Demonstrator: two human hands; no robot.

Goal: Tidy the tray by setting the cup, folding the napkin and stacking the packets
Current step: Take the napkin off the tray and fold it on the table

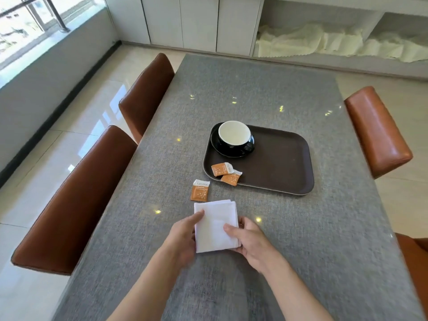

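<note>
A folded white napkin lies on the grey table in front of the dark brown tray. My left hand grips its left edge, and my right hand grips its right edge. A black cup with a white inside stands upright on a black saucer in the tray's far left corner. Two orange packets overlap on the tray's near left corner. A third orange packet lies on the table just left of the tray, beyond the napkin.
The grey cloth-covered table stretches away from me. Brown leather chairs stand along its left side and its right side. White cabinets and shelves with pale cloth line the far wall.
</note>
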